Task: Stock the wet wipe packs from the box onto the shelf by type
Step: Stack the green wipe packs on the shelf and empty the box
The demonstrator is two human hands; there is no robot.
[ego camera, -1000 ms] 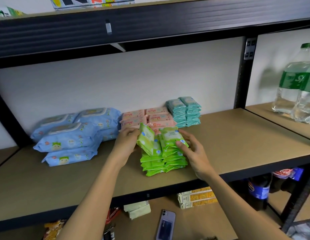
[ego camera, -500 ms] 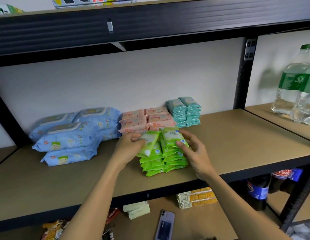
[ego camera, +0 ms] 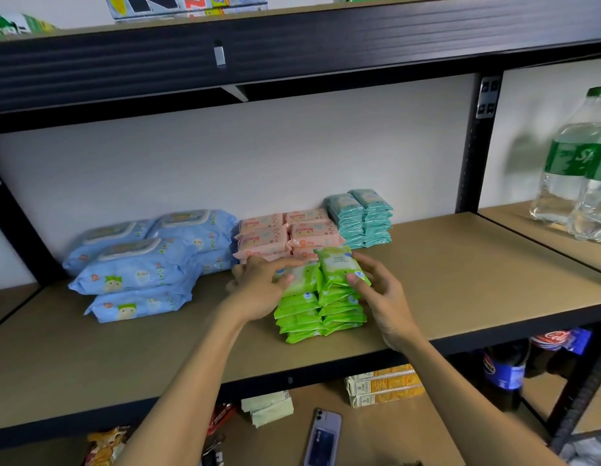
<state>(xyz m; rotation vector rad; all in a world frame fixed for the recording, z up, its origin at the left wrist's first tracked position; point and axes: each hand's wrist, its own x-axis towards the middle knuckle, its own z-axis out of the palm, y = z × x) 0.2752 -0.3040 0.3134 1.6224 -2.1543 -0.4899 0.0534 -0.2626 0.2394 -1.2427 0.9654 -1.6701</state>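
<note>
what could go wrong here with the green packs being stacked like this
1. The two green stacks stand tall and lean unevenly near the shelf's front edge; a nudge might tip packs off.
2. The left hand is setting the top green pack down crooked; it may slide off.
3. The right hand holds the other top pack tilted, so that column could slump too.

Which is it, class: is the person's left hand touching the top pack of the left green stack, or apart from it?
Touching. The head view shows the left hand pinching the top green pack, thumb on its face and fingers along its far edge.
</note>
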